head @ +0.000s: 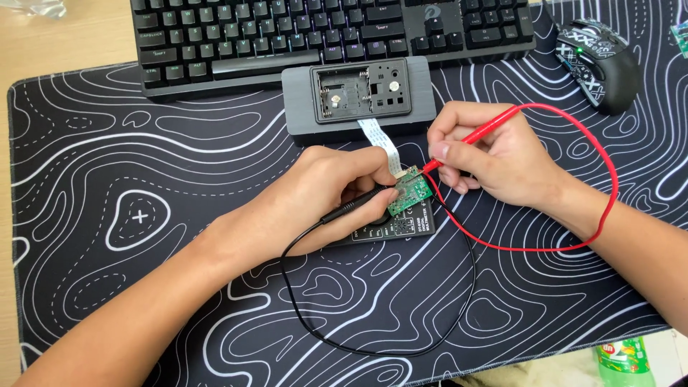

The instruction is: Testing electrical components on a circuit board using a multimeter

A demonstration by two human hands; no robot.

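the left hand (pixel 326 193) lies curled over a small black multimeter (pixel 401 228) on the black desk mat with white contour lines (pixel 143 215), its fingers pinching a black test probe (pixel 358 203) and steadying a small green circuit board (pixel 411 190) that is tilted up off the meter. the black probe's tip rests at the board's lower left edge. the right hand (pixel 491 158) pinches a red test probe (pixel 466 140) between thumb and fingers, with its tip touching the board's upper right corner. the red lead (pixel 609 179) loops out around the right wrist and back toward the meter; the black lead (pixel 373 347) curves down across the mat in a wide loop and back up to the same place.

a white flat ribbon cable (pixel 376 136) runs from the board up to a grey rectangular device (pixel 358 97) lying open, its inner compartment exposed, just behind the hands. behind that sits a black mechanical keyboard (pixel 330 36). a black mouse with white patterning (pixel 600 64) rests at the mat's far right. the top of a green bottle (pixel 625 358) shows at the lower right edge, off the mat, and the light wooden table (pixel 64 43) shows at upper left.
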